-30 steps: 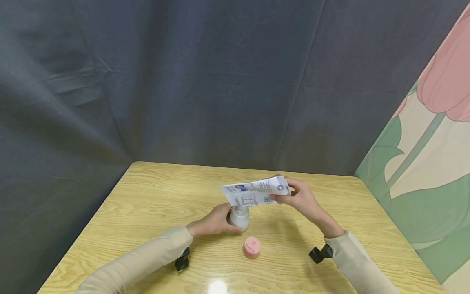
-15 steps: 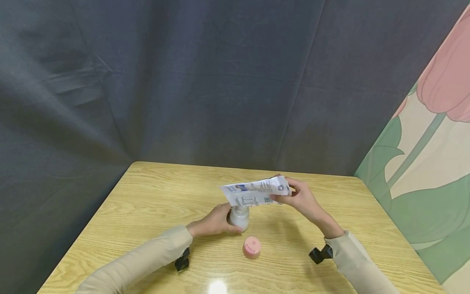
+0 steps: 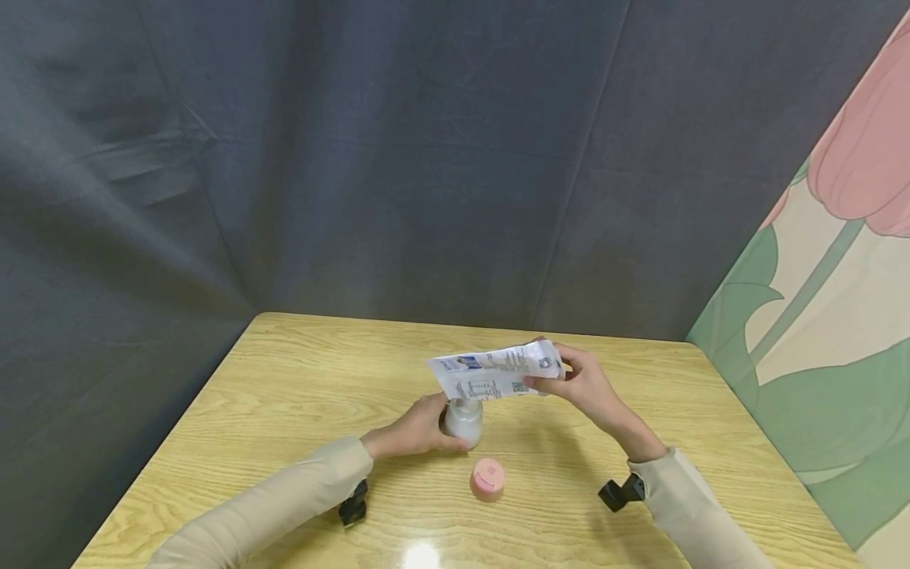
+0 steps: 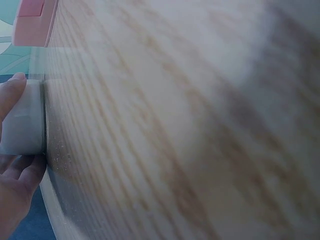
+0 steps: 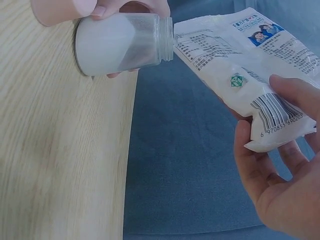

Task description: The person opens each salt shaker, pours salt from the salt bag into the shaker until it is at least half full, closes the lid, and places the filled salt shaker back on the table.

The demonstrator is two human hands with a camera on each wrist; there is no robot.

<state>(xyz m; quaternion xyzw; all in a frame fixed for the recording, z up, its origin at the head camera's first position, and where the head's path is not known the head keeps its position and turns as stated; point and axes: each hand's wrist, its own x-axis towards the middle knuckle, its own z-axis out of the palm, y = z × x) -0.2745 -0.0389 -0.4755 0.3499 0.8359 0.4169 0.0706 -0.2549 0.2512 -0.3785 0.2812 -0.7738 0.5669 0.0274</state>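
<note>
Steadiness seemed to matter most. Left hand (image 3: 423,429) curled round the side of a clear glass jar (image 3: 464,423), which stood upright on the yellow wood-grain table (image 3: 298,379) with white contents partway up, sloping to one side. That grip looked right for the job: firm at the body, fingers clear of the threaded neck.

Right hand (image 5: 290,190) pinched the raised end of a white printed plastic bag (image 3: 490,371), thumb on one face and fingers on the other; the bag slanted down so its lower end met or nearly met the jar's mouth. Whether they touched could not be told.

Pouring appeared to be the step in hand. Doing it well called, in my judgement, for keeping the bag's lip centred over the neck, tilting gradually, and watching the level. The round pink lid (image 3: 487,479) sat on the table near the jar, apart from it, close enough to catch spills.
</note>
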